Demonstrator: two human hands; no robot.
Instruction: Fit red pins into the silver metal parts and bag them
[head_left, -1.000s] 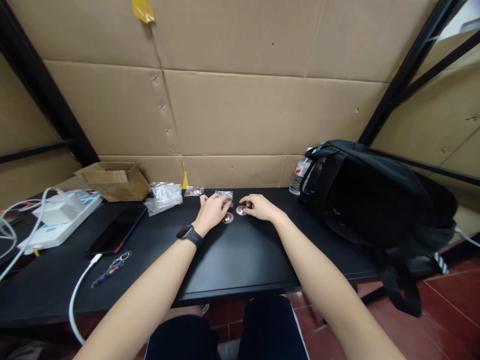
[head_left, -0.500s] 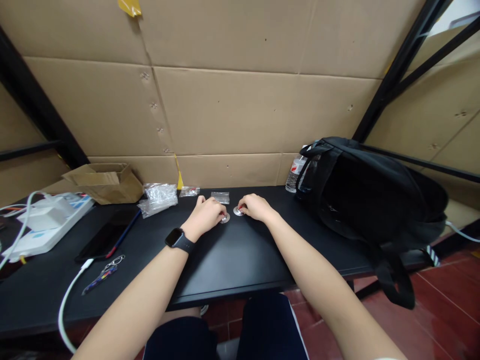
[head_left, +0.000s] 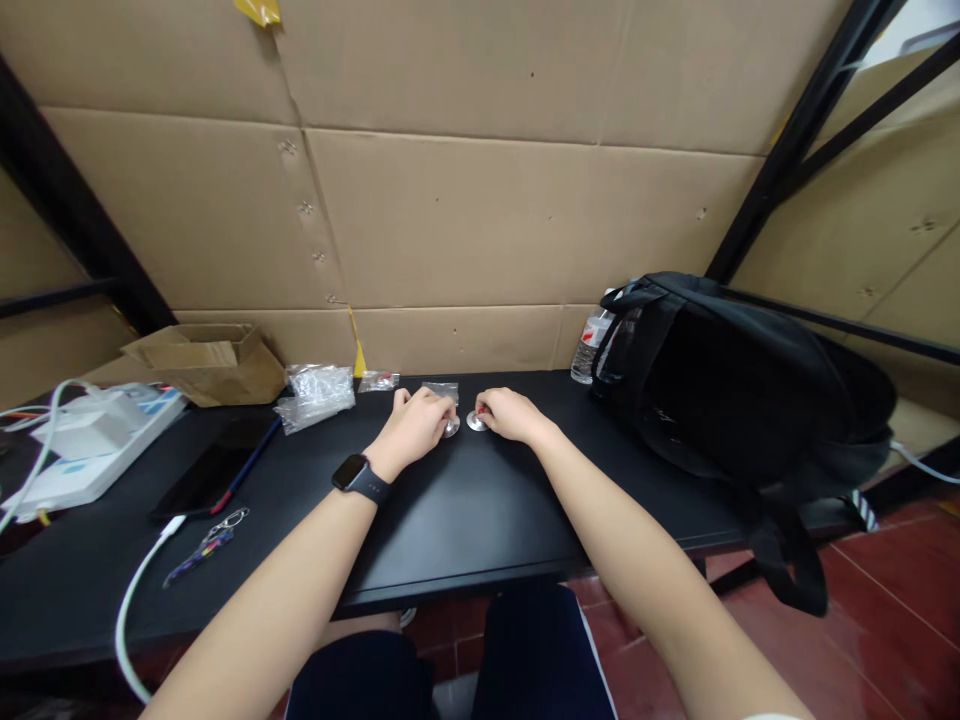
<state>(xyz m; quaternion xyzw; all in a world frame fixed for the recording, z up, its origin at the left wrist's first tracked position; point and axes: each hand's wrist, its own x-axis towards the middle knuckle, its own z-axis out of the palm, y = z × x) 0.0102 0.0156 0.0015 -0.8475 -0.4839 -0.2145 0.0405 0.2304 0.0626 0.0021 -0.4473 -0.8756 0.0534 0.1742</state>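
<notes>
My left hand (head_left: 415, 428), with a dark watch (head_left: 352, 473) on its wrist, is closed with its fingertips pinched at the middle of a small shiny round disc (head_left: 452, 428) on the black table. To its right, my right hand (head_left: 511, 413) pinches a second shiny disc (head_left: 475, 423), where a bit of red shows at the fingertips. Both discs look like clear suction cups and lie a little apart. The fingers hide their centres. Just behind my left hand rests a small clear plastic packet (head_left: 442, 390).
Left on the table (head_left: 450, 520) are clear bags (head_left: 319, 396), a brown paper box (head_left: 217, 370), a phone (head_left: 206, 475), a keychain (head_left: 202, 555) and a power strip (head_left: 82, 470). A black backpack (head_left: 750, 390) and water bottle (head_left: 589, 345) stand right. Cardboard (head_left: 450, 220) walls the back.
My left hand has shifted slightly, and the disc at its fingertips now appears tilted a little and higher in view. My right hand stays nearly in place.
</notes>
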